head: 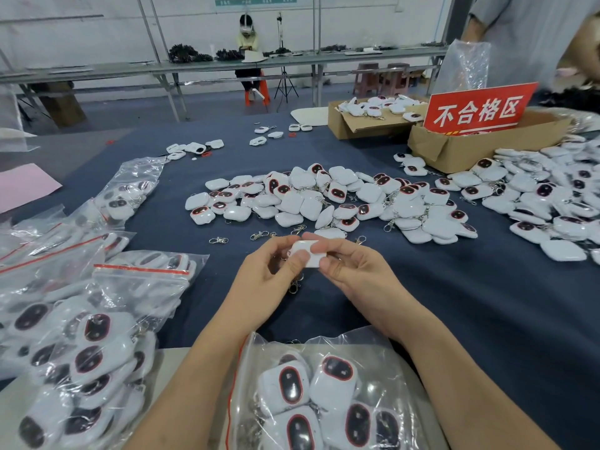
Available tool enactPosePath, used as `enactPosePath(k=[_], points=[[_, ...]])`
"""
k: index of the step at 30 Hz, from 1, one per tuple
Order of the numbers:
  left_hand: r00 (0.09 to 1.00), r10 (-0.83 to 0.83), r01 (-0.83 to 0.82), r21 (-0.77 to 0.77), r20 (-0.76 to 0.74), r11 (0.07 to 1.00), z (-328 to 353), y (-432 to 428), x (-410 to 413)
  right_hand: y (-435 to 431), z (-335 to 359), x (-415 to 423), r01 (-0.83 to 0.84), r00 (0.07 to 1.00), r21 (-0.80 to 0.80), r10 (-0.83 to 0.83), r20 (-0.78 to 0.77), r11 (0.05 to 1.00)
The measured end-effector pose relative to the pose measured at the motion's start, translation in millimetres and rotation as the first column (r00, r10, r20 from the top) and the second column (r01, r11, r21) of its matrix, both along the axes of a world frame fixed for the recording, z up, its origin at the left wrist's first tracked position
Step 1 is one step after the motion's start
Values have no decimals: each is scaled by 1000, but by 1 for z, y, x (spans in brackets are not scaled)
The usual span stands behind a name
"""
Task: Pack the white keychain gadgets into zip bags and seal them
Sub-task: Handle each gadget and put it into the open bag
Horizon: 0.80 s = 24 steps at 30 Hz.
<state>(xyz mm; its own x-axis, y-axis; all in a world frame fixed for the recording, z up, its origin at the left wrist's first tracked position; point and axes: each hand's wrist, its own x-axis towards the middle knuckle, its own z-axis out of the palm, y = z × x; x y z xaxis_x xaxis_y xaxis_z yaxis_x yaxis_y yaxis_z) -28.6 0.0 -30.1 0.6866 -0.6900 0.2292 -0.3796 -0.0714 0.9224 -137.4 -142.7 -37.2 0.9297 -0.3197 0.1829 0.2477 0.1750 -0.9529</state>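
Note:
Both hands hold one white keychain gadget [308, 254] above the dark blue cloth. My left hand [271, 271] pinches its left side and my right hand [352, 269] pinches its right side; its metal clasp [294, 285] hangs below. A zip bag [319, 394] holding several gadgets lies open-mouthed between my forearms at the near edge. A large loose pile of gadgets [331, 198] lies just beyond my hands.
Filled zip bags [81, 336] with red seal strips are stacked at the left. More gadgets [548, 193] heap at the right beside cardboard boxes [454, 147] and a red sign [477, 108]. A few loose clasps [259, 235] lie near my hands. Another person stands at far right.

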Motion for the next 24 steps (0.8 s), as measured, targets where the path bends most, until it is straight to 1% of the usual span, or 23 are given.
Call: enactPosePath(k=[2,3,7,9,12,19,24], points=[[1000,-1,1,5,23,1000,0,0,1,1,1,-1,-20,1000,-9,20,14,1000],[1000,12,-12,-10,14,1000,-1,0,1,2,2,-1,1,1000,-14,-1,3,1000],[999,43,-43,-31,-1,999,-1,-2,-2,5,4,2,210,975,1,-209,-73,978],[999,33,-33,-40,14,999,-1,0,-1,6,4,3,251,964,2,-249,-93,968],[999,16,-14,-37,35,999,-2,1,0,5,5,3,274,957,-4,-273,-98,962],[1000,9,-9,-40,6,999,-4,0,2,6,6,2,313,942,-106,-323,-94,944],[999,28,-26,-65,19,998,-7,-2,3,7,6,3,295,951,-62,-299,-73,953]])
